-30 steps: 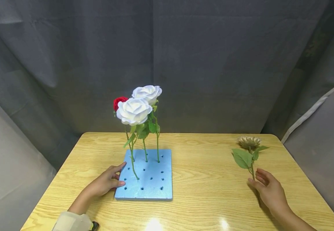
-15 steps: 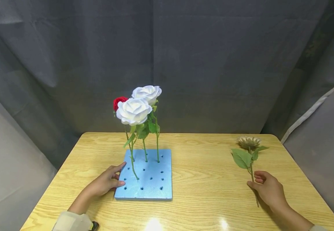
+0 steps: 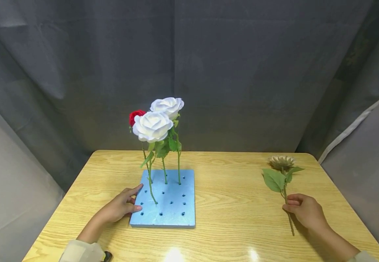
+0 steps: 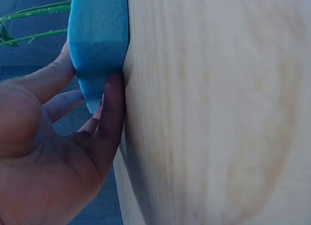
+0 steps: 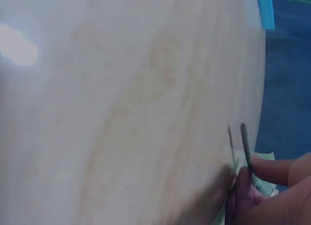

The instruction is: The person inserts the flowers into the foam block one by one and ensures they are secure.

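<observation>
On the left of the table, a blue foam block (image 3: 173, 219) with rows of holes holds several upright stems. Two white roses (image 3: 152, 126) and a red rose (image 3: 137, 117) top them, the red one partly hidden. My left hand (image 3: 118, 208) grips the block's left edge; in the left wrist view, fingers lie on both sides of the foam (image 4: 99, 45). To the right, a beige sunflower (image 3: 274, 179) with green leaves has its head toward the far edge. My right hand (image 3: 307, 213) pinches its stem (image 5: 245, 137) between thumb and fingers, the stem's end sticking out past them.
Both things are on a wood-grain table (image 3: 235, 211) with rounded far corners. Grey curtains (image 3: 235, 80) hang behind it and at both sides. A small dark object (image 3: 108, 256) shows by the left sleeve.
My right hand has taken hold of the sunflower's stem, whose lower end has come into sight below the fingers. The left hand and the block have stayed in place.
</observation>
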The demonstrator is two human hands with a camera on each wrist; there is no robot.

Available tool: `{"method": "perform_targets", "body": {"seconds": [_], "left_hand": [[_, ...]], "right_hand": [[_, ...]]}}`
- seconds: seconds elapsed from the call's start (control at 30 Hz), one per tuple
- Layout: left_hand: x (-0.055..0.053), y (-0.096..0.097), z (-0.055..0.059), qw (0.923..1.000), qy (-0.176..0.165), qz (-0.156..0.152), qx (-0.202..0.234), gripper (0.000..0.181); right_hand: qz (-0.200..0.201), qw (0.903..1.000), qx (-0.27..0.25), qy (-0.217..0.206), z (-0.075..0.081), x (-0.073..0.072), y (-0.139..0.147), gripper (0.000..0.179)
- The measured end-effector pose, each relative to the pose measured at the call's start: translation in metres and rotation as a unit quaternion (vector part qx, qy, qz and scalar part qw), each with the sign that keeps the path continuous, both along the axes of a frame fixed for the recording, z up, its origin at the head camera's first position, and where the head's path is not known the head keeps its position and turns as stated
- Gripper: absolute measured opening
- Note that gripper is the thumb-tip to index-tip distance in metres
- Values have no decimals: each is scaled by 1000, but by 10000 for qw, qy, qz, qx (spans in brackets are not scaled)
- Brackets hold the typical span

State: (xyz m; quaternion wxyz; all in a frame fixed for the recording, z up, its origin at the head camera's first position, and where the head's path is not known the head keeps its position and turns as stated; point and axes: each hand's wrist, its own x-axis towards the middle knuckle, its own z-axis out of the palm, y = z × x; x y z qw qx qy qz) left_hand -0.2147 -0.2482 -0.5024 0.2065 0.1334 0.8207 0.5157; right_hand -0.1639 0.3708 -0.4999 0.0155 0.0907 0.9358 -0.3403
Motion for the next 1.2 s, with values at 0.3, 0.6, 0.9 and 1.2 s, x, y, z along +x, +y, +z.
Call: {"method": "perform_targets", "body": {"seconds": [0.3, 0.6, 0.9, 1.2], "left_hand": [[-1, 0, -1, 10000, -18, 33, -54, 83], [-1, -1, -1, 10000, 3, -50, 43, 82], [-1, 0, -1, 10000, -8, -63, 44, 82], [0, -1, -2, 10000, -33, -26, 46, 82]], "right_hand": [[-7, 9782, -1904, -832, 6, -8, 7, 40], [126, 9345, -3290, -1356, 6, -9, 11, 27], [310, 9265, -3518, -1296, 7, -9, -2, 32], [393, 9359, -3420, -746, 14, -11, -28, 35]]}}
